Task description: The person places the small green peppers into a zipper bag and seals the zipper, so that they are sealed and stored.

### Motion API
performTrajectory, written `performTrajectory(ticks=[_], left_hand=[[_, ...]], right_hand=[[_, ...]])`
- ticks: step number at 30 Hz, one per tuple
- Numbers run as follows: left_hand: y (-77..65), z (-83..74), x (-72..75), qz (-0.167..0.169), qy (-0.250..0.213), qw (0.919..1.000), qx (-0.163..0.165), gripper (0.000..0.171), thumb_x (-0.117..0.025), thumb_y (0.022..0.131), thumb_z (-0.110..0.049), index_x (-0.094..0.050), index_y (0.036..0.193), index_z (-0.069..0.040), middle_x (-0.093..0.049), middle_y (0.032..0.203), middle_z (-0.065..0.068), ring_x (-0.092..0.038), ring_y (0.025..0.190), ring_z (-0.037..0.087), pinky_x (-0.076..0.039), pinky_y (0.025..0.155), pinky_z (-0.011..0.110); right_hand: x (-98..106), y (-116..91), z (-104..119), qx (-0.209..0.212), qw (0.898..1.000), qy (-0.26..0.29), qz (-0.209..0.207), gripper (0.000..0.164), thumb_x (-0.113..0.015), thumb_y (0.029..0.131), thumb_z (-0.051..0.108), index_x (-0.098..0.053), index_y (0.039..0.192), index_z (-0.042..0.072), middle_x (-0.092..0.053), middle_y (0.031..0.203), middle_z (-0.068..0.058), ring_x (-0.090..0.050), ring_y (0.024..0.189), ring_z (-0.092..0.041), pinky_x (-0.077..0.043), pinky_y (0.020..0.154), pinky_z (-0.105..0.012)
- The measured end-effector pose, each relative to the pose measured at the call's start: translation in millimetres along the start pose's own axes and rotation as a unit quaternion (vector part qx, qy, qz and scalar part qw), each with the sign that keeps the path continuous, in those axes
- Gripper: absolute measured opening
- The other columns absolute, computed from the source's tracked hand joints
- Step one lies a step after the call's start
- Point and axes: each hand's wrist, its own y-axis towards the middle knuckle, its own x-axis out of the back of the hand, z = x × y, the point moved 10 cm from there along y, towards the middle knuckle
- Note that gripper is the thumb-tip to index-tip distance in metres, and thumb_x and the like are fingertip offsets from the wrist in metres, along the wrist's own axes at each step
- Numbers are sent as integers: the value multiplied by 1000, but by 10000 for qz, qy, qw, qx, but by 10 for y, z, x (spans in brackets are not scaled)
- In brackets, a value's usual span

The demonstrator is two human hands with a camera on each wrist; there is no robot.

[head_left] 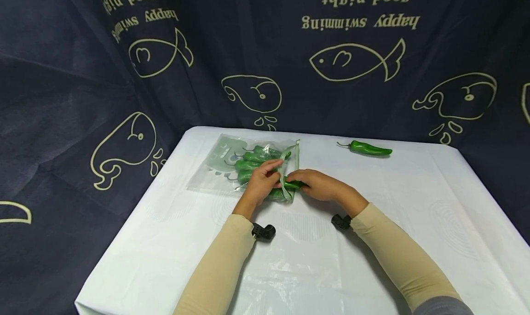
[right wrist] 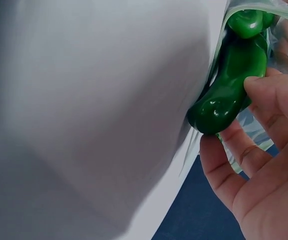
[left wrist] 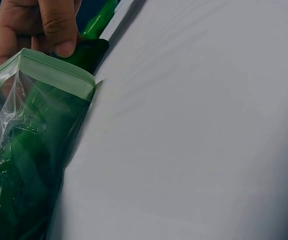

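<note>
A clear plastic zip bag with a pale green zip strip lies on the table, several green peppers inside it. At its mouth, on the right side, my left hand holds the bag's edge; the left wrist view shows little of this hand. My right hand grips another green pepper between thumb and fingers. That pepper's near end sticks out of the mouth, while its other end lies inside the bag.
One loose green pepper lies near the table's back edge, right of the bag. The white-covered table meets a dark curtain with fish and whale drawings behind it. Each wrist wears a small black camera.
</note>
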Motion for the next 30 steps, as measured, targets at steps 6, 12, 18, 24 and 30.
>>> performTrajectory(ticks=[6,12,18,24,30], left_hand=[[-5,7,8,-5,-1,10000,13,41,-54,96,5,-58,136,2,-51,141,3,-57,86,13,-59,68,23],[-5,19,14,22,-33,10000,20,41,-54,96,3,-58,137,2,-51,141,2,-57,85,13,-59,68,23],[9,22,9,37,-90,9999,26,42,-54,95,4,-57,137,3,-51,140,2,-57,84,11,-59,68,22],[13,20,15,-11,-174,9998,42,43,-54,94,5,-58,136,2,-52,140,2,-57,86,11,-58,67,22],[10,26,8,20,-194,9998,41,43,-54,95,6,-57,137,3,-52,141,3,-58,87,11,-58,67,21]], right_hand=[[-30,23,-45,-163,9999,15,27,41,-58,91,-11,-63,128,6,-59,130,-9,-53,123,-26,-46,104,-43],[-19,41,-14,-53,10000,-31,-74,38,-60,92,-10,-63,125,7,-59,128,-8,-55,121,-25,-47,102,-43],[5,71,-16,-103,9998,-33,-182,37,-61,91,-10,-63,125,5,-61,129,-9,-54,123,-28,-45,104,-45],[4,103,-31,-88,9997,49,-208,35,-62,92,-8,-64,124,4,-62,128,-10,-55,123,-28,-45,104,-45],[-10,110,-59,-119,9998,15,-140,38,-65,92,-3,-64,128,7,-62,125,-8,-56,119,-26,-47,101,-45]])
